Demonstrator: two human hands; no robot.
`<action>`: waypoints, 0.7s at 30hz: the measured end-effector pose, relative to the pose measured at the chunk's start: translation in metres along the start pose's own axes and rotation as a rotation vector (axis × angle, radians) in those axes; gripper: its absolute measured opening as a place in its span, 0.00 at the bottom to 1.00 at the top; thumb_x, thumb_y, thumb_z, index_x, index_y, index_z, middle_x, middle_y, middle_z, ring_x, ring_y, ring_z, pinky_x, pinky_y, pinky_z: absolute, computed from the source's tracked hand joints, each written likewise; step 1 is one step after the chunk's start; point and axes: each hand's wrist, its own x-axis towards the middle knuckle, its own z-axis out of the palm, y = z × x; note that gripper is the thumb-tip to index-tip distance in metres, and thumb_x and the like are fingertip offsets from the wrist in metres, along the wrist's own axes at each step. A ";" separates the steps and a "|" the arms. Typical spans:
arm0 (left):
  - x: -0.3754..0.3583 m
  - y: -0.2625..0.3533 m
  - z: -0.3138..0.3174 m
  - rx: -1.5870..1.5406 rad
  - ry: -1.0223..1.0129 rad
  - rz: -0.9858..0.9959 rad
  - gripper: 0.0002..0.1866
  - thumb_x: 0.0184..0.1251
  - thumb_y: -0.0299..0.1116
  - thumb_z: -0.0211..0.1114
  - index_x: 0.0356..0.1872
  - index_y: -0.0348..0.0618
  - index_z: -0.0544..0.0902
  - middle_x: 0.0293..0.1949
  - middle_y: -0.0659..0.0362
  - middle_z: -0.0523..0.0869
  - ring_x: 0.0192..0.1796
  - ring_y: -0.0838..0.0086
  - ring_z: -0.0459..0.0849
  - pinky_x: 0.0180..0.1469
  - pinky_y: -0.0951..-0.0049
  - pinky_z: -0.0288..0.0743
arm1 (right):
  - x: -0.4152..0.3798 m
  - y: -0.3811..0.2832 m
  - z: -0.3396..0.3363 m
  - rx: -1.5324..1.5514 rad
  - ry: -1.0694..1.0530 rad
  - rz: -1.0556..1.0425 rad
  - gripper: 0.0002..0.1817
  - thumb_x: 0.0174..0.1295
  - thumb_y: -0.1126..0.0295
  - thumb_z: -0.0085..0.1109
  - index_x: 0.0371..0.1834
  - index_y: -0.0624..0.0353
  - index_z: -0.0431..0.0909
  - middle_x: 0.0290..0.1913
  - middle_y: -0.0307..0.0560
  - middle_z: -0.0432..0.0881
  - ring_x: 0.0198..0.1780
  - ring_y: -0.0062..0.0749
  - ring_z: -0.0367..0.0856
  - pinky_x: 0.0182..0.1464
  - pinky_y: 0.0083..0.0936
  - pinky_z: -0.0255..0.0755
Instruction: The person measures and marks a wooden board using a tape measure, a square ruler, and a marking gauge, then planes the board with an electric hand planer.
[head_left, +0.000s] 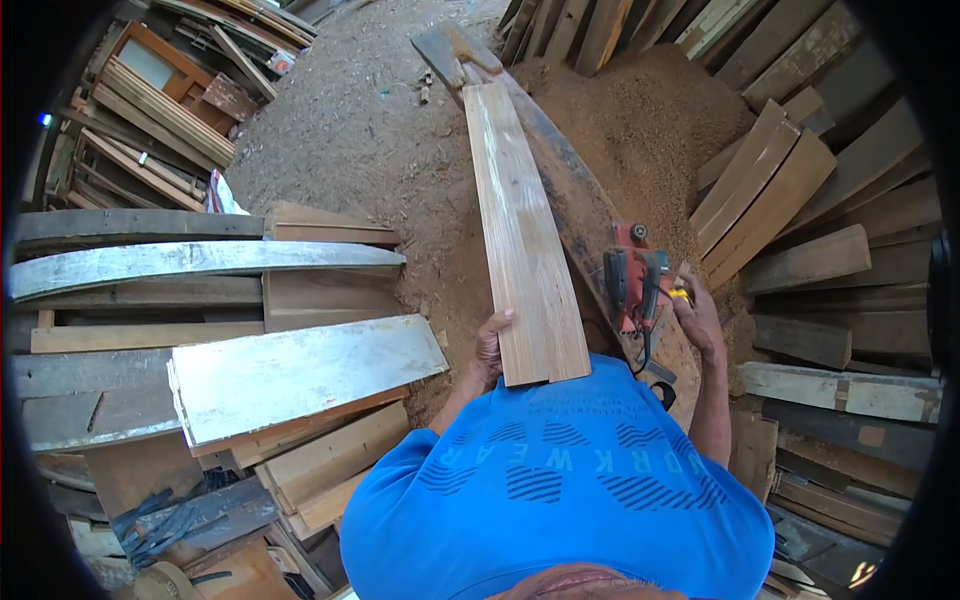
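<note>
A long light wooden plank (520,230) lies lengthwise on a darker worn bench board (580,215), its near end against my blue shirt. My left hand (489,345) grips the plank's left edge near that end, thumb on top. To the right, my right hand (697,315) rests beside a red and black electric planer (632,275) that sits on the bench board. The fingers touch a small yellow part at the tool's right side. Whether that hand grips anything I cannot tell.
Stacks of old boards fill the left, with a pale whitish plank (300,370) on top. More planks (800,200) lean at the right. A sawdust heap (640,110) lies behind the bench; the ground (350,130) is covered with shavings.
</note>
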 end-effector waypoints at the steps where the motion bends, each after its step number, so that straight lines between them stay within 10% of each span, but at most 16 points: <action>1: 0.002 0.001 0.002 -0.008 -0.010 -0.004 0.44 0.58 0.44 0.69 0.73 0.30 0.62 0.61 0.41 0.78 0.62 0.51 0.81 0.66 0.49 0.76 | -0.005 0.039 -0.006 -0.151 0.087 0.043 0.29 0.62 0.67 0.60 0.67 0.66 0.70 0.58 0.64 0.80 0.62 0.54 0.80 0.63 0.43 0.73; 12: 0.027 -0.015 0.060 0.354 0.158 0.031 0.37 0.53 0.32 0.70 0.66 0.29 0.69 0.53 0.46 0.82 0.52 0.59 0.86 0.54 0.57 0.83 | -0.164 0.296 0.023 -0.701 0.101 0.743 0.39 0.52 0.60 0.69 0.67 0.68 0.70 0.67 0.68 0.75 0.68 0.64 0.72 0.73 0.47 0.63; 21: 0.103 -0.120 0.031 0.811 0.313 0.120 0.24 0.57 0.22 0.65 0.56 0.37 0.72 0.43 0.56 0.82 0.41 0.72 0.83 0.42 0.68 0.81 | -0.188 0.283 0.031 -0.589 0.050 0.709 0.49 0.55 0.44 0.67 0.75 0.62 0.64 0.75 0.63 0.66 0.76 0.61 0.62 0.76 0.50 0.57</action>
